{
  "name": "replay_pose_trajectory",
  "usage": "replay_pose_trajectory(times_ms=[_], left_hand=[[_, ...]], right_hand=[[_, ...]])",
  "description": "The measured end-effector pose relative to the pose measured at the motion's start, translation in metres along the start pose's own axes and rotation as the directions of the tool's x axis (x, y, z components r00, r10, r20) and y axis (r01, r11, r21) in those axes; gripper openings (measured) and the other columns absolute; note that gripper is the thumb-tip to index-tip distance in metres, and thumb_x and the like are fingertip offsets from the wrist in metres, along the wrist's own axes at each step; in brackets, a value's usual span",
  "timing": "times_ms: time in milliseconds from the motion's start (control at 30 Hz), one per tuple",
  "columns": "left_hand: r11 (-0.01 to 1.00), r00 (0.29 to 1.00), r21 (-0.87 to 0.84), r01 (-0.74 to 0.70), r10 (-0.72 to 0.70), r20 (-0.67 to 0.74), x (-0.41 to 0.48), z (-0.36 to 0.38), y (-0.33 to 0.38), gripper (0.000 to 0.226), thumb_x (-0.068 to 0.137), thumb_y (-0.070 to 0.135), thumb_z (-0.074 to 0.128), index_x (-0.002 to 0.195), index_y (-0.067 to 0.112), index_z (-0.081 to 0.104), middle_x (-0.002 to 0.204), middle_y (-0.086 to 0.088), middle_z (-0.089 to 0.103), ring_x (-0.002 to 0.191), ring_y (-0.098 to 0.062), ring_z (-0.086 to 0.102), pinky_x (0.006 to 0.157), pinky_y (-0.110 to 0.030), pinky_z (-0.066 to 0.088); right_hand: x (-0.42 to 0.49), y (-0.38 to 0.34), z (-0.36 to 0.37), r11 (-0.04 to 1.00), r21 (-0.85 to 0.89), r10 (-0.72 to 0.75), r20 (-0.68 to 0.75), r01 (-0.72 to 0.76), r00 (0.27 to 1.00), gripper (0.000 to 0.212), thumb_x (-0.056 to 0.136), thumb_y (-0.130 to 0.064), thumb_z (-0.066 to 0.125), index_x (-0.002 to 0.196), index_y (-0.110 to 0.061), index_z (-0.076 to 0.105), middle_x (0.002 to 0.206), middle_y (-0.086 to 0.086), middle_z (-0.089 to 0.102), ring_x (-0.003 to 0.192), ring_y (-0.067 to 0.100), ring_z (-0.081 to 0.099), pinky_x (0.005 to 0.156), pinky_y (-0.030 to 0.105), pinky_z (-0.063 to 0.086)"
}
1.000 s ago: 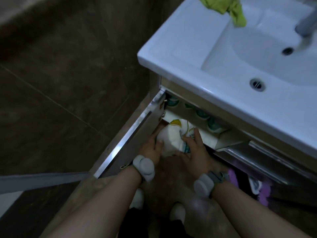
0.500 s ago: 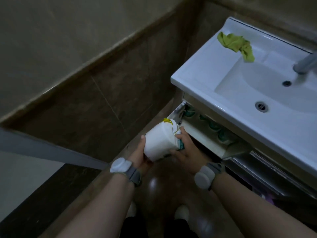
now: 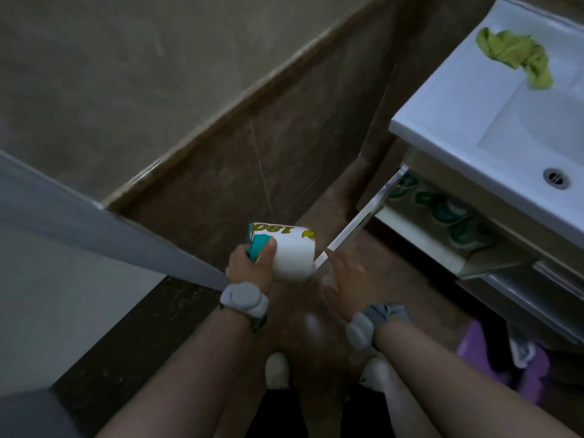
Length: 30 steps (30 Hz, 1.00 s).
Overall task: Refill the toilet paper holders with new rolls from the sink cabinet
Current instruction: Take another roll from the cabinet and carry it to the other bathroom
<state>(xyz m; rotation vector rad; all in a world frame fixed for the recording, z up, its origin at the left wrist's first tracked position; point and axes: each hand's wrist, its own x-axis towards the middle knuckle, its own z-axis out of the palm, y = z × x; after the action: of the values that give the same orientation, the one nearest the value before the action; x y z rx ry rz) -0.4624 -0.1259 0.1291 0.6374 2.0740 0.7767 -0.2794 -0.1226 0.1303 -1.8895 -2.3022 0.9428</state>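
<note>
A wrapped white toilet paper roll with green and yellow print is held above the floor by my left hand, thumb curled over its end. My right hand hovers just right of the roll with fingers spread, holding nothing. The sink cabinet stands at the right with its door swung open. More wrapped rolls sit on the shelf inside.
A white sink tops the cabinet, with a green cloth on its back corner. A grey-white ledge runs along the left. Brown tiled wall lies ahead. Purple slippers lie on the floor at the right, and my feet stand below.
The roll came out of the cabinet in both hands and moved left. My right hand has let go of it, and my view has swung left away from the sink.
</note>
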Motion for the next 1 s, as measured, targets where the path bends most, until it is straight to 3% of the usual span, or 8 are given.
replay_pose_trajectory(times_ms=[133, 333, 567, 767, 1000], left_hand=[[0.965, 0.982, 0.240, -0.108, 0.141, -0.126, 0.013, -0.021, -0.018, 0.055, 0.078, 0.046, 0.068, 0.115, 0.007, 0.056, 0.123, -0.013, 0.053, 0.109, -0.030, 0.052, 0.094, -0.046, 0.046], [0.955, 0.992, 0.281, -0.097, 0.114, -0.046, 0.021, -0.027, -0.045, 0.062, 0.077, 0.050, 0.067, 0.119, 0.006, 0.052, 0.125, -0.014, 0.052, 0.112, -0.030, 0.052, 0.097, -0.047, 0.046], [0.938, 0.990, 0.319, -0.138, 0.132, 0.039, 0.011, -0.009, -0.055, 0.067, 0.074, 0.054, 0.067, 0.118, 0.006, 0.053, 0.126, -0.015, 0.052, 0.113, -0.032, 0.052, 0.097, -0.044, 0.044], [0.930, 0.982, 0.321, -0.179, 0.149, 0.117, -0.020, 0.022, -0.040, 0.065, 0.076, 0.051, 0.068, 0.119, 0.005, 0.052, 0.128, -0.015, 0.049, 0.114, -0.033, 0.051, 0.098, -0.045, 0.044], [0.930, 0.955, 0.282, -0.235, 0.166, 0.247, -0.078, 0.084, -0.014, 0.059, 0.078, 0.044, 0.070, 0.119, 0.004, 0.054, 0.126, -0.015, 0.049, 0.113, -0.033, 0.052, 0.097, -0.044, 0.045]], right_hand=[[0.009, -0.017, 0.033, 0.971, -0.239, 0.058, 0.196, -0.010, 0.979, 0.064, 0.094, -0.031, 0.045, 0.148, -0.017, 0.013, 0.159, 0.007, 0.005, 0.145, 0.025, 0.013, 0.117, 0.036, 0.018], [0.026, -0.019, 0.048, 0.907, -0.419, 0.108, 0.327, 0.042, 0.939, 0.059, 0.098, -0.032, 0.037, 0.149, -0.024, 0.009, 0.159, 0.007, -0.009, 0.146, 0.030, -0.006, 0.120, 0.044, 0.002], [0.030, 0.006, 0.055, 0.873, -0.478, 0.070, 0.321, 0.098, 0.945, 0.056, 0.093, -0.026, 0.042, 0.145, -0.022, 0.023, 0.157, 0.008, 0.013, 0.145, 0.035, 0.001, 0.118, 0.050, 0.007], [-0.004, 0.064, 0.051, 0.853, -0.507, 0.075, 0.351, 0.122, 0.933, 0.051, 0.092, -0.028, 0.043, 0.142, -0.027, 0.033, 0.156, 0.004, 0.017, 0.145, 0.034, 0.001, 0.118, 0.053, 0.003], [-0.049, 0.138, 0.019, 0.808, -0.588, 0.203, 0.322, 0.027, 0.925, 0.048, 0.093, -0.029, 0.035, 0.139, -0.018, 0.040, 0.152, 0.006, 0.028, 0.145, 0.035, 0.001, 0.115, 0.057, -0.003]])
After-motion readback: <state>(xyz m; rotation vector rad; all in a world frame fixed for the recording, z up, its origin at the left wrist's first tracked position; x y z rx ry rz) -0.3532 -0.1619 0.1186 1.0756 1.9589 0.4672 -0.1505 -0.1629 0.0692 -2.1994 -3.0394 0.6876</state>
